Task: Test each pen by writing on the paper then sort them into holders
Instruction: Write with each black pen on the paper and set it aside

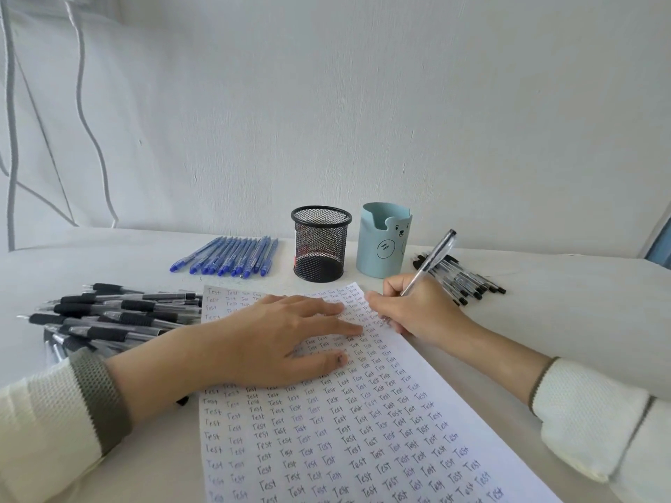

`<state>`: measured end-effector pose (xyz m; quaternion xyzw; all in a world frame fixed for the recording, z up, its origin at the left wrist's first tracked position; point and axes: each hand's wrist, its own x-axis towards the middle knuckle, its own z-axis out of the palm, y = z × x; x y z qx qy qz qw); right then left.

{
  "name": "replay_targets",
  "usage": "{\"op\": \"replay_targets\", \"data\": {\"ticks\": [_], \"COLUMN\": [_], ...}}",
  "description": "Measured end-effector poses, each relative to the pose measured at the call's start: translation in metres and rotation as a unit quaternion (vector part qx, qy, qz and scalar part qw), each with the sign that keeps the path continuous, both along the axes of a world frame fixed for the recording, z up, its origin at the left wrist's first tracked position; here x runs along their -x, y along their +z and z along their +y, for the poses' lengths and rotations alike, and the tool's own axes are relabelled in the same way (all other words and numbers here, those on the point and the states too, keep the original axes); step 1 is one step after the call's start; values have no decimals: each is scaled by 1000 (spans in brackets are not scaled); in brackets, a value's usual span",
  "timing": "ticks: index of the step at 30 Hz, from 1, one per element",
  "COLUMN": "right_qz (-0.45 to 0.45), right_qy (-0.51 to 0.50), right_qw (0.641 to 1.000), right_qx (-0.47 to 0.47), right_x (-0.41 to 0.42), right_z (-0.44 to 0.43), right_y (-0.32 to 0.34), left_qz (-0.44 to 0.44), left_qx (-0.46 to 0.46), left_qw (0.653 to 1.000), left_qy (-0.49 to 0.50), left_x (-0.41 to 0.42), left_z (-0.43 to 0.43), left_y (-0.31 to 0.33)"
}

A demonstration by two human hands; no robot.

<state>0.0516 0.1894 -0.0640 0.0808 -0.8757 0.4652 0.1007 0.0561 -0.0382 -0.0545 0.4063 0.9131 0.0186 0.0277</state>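
The pen [434, 257] looks thin, light and hard. Its clear body may be slippery, so low near the tip seems the best place to hold it. The right hand [410, 310] pinches it there, over the far right corner of the paper [345, 430]. The left hand [276, 339] lies flat on the paper, holding nothing. The mesh holder [321, 245] and the bear holder [385, 239] stand near the desk's [562, 321] back edge.

holders 2: black mesh holder [321, 245] 1, blue bear holder [381, 248] 1 | paper sheet [326, 430] 1 | blue pens [232, 255] roughly ten, centre row | black-grip pens [120, 314] left pile, too overlapped to count | black-capped pens [468, 281] right pile, uncountable | clear pen [434, 257] 1
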Motion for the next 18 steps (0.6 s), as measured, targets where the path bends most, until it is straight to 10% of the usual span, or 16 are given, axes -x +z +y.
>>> {"op": "replay_targets", "data": {"ticks": [18], "right_qz": [6], "right_qy": [0], "right_qw": [1000], "right_qx": [13], "right_x": [3], "right_z": [-1], "right_y": [-4], "left_qz": [-8], "left_qx": [0], "left_qw": [1000], "left_qy": [1], "left_x": [-2], "left_z": [0], "left_y": [1]}}
